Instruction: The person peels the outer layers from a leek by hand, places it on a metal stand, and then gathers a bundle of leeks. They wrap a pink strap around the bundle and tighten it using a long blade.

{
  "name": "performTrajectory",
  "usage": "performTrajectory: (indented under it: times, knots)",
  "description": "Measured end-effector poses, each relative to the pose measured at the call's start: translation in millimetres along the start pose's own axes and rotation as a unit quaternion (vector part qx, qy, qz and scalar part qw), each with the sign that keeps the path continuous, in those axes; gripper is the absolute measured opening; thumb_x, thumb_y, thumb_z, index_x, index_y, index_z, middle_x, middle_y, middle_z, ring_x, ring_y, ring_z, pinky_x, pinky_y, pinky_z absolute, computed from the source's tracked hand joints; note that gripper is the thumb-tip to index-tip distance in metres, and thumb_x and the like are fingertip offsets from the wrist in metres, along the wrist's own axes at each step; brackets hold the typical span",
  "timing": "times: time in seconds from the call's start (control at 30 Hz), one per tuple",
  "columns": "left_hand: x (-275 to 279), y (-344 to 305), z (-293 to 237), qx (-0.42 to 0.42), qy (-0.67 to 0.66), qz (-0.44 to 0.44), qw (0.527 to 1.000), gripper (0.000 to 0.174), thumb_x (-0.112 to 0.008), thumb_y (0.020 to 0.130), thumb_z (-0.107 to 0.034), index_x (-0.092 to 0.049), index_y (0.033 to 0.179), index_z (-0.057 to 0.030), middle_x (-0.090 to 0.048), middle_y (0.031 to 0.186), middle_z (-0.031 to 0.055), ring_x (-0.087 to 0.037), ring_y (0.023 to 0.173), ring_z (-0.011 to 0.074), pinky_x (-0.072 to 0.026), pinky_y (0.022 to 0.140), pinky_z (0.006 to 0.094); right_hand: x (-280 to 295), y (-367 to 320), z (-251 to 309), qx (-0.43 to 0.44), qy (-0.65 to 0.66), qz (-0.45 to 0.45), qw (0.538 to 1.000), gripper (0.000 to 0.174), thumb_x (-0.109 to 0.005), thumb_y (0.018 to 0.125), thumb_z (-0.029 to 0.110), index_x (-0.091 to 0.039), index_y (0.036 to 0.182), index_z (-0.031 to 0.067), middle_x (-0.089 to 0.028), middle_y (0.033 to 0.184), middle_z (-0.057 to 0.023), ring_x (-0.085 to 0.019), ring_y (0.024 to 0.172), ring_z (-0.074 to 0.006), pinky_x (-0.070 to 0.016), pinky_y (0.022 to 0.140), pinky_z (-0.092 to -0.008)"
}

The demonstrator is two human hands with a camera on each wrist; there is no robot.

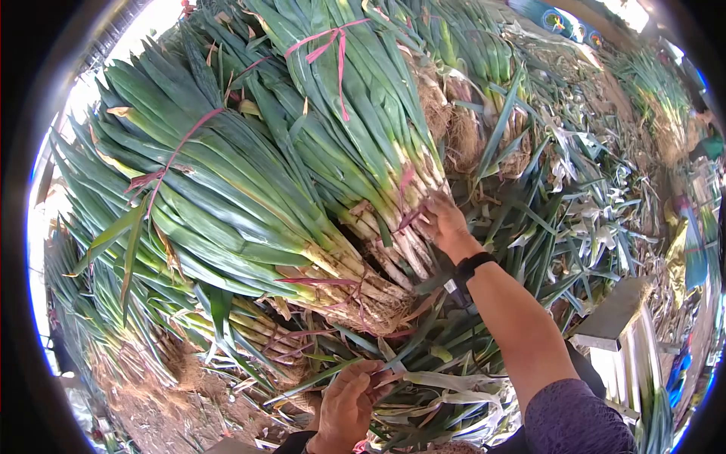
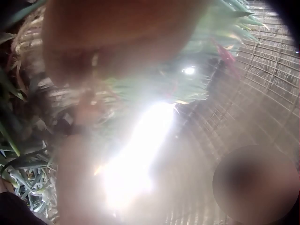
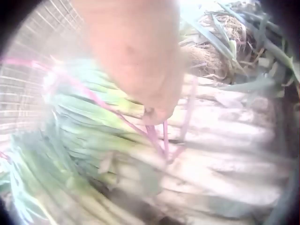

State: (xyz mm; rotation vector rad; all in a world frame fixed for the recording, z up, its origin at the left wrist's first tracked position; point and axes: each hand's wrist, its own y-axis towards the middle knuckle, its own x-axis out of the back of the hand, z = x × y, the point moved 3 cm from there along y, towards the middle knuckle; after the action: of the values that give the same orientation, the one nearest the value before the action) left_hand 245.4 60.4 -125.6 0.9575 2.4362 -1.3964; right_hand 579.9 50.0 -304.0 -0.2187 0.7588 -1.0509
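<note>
My right hand (image 1: 446, 225) is at the white stems of a large bundle of green onions (image 1: 363, 98). In the right wrist view its fingertip meets the pink string (image 3: 152, 135) tied round those stems, and the strands run up to it. Nearer the body, my left hand (image 1: 348, 401) has its fingers curled and drawn together beside a small pinkish strip (image 1: 387, 377); I cannot tell whether it is gripped. Left of the right hand lies another tied bundle (image 1: 249, 204), its root end (image 1: 378, 306) between the two hands. Blurred fingers (image 2: 117, 42) fill much of the left wrist view.
More rooted green onions (image 1: 136, 340) are at the left. Loose leaves and peelings (image 1: 582, 204) litter the ground on the right. A flat board (image 1: 616, 310) stands right of the right arm, close to upright pale stems (image 1: 639, 363). Another bunch (image 1: 654, 98) stands farther back.
</note>
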Motion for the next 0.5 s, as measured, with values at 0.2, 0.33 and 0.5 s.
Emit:
performTrajectory:
  times: [0.2, 0.33, 0.5]
  knots:
    - [1, 2, 2, 0.008, -0.028, 0.004, 1.000, 0.024, -0.050, 0.087, -0.014, -0.052, 0.109, -0.0041, -0.056, 0.109, 0.0104, -0.054, 0.104, 0.0246, -0.0433, 0.086, 0.0393, 47, 5, -70, -0.017, -0.394, -0.095, 0.914, 0.030, -0.062, 0.081, 0.023, -0.059, 0.100, 0.0000, -0.061, 0.077, -0.0089, -0.059, 0.069, -0.0206, -0.0472, 0.057, -0.0344]
    - [6, 5, 7, 0.013, -0.044, 0.023, 0.999, 0.023, -0.050, 0.088, -0.013, -0.053, 0.108, -0.0042, -0.057, 0.108, 0.0106, -0.055, 0.103, 0.0245, -0.0439, 0.086, 0.0390, 28, -4, -83, 0.147, -0.572, -0.034, 0.806, 0.033, -0.060, 0.077, 0.029, -0.061, 0.097, 0.0034, -0.064, 0.087, -0.0159, -0.062, 0.080, -0.0305, -0.0472, 0.068, -0.0401]
    - [5, 4, 4, 0.009, -0.045, 0.018, 0.999, 0.023, -0.050, 0.088, -0.014, -0.053, 0.108, -0.0044, -0.058, 0.108, 0.0106, -0.055, 0.103, 0.0240, -0.0441, 0.087, 0.0385, -28, -20, -41, 0.144, -0.560, -0.106, 0.809, 0.031, -0.062, 0.074, 0.032, -0.065, 0.088, 0.0049, -0.064, 0.081, -0.0187, -0.061, 0.081, -0.0357, -0.0470, 0.072, -0.0424]
